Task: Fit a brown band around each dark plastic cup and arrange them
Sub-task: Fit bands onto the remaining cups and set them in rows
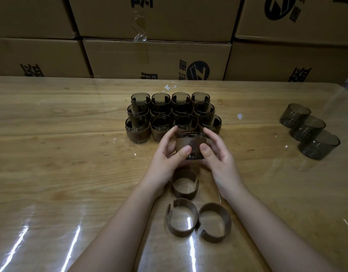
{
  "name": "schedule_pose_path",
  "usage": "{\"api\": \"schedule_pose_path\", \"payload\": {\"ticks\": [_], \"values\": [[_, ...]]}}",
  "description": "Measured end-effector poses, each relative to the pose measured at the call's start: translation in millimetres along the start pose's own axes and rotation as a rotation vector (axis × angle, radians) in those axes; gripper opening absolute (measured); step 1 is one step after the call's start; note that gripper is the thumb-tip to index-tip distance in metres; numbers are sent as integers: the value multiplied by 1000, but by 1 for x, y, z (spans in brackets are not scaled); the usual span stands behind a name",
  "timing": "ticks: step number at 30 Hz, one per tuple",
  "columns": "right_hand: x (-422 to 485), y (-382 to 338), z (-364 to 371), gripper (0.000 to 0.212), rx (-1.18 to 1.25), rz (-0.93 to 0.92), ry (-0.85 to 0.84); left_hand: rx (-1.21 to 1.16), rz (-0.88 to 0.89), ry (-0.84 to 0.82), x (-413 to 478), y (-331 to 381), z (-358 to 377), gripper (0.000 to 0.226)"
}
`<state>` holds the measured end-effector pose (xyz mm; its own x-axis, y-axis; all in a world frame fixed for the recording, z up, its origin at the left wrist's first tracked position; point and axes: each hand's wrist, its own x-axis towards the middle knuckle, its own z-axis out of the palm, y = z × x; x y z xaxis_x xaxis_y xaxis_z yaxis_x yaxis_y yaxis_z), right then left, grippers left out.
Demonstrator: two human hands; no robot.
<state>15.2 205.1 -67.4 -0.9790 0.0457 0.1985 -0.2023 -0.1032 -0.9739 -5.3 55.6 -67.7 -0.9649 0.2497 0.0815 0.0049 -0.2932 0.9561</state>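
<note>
A dark plastic cup (191, 143) with a brown band around it is held just above the table between both hands. My left hand (167, 154) grips its left side and my right hand (218, 156) its right side, thumbs on the band's front. Behind it stands a block of several banded cups (173, 114) in rows. Three loose brown bands lie near me: one (185, 185) between my wrists, two more (181, 217) (215, 222) side by side closer in. Three bare dark cups (308, 130) lie on their sides at the right.
The wooden table (61, 154) has a glossy clear cover with glare streaks at the near left. Stacked cardboard boxes (155, 57) form a wall along the table's far edge. Small white scraps (240, 116) lie right of the cup block.
</note>
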Motion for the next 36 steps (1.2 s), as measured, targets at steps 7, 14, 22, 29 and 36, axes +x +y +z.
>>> {"api": "schedule_pose_path", "payload": {"ticks": [7, 14, 22, 29, 36], "values": [[1, 4, -2, 46, -74, 49, -34, -84, -40, 124, -1, 2, -3, 68], [2, 5, -6, 42, -52, 60, -7, 122, 67, 102, -1, 1, -5, 65], [0, 4, -2, 58, -20, 16, -38, 616, 290, 90, -5, 1, -6, 79], [-1, 2, -4, 47, -79, 21, -71, 784, 326, 188, -7, 15, -29, 74], [-1, -3, -6, 33, -63, 87, -41, 895, 152, 239, -15, 38, -75, 74]]}}
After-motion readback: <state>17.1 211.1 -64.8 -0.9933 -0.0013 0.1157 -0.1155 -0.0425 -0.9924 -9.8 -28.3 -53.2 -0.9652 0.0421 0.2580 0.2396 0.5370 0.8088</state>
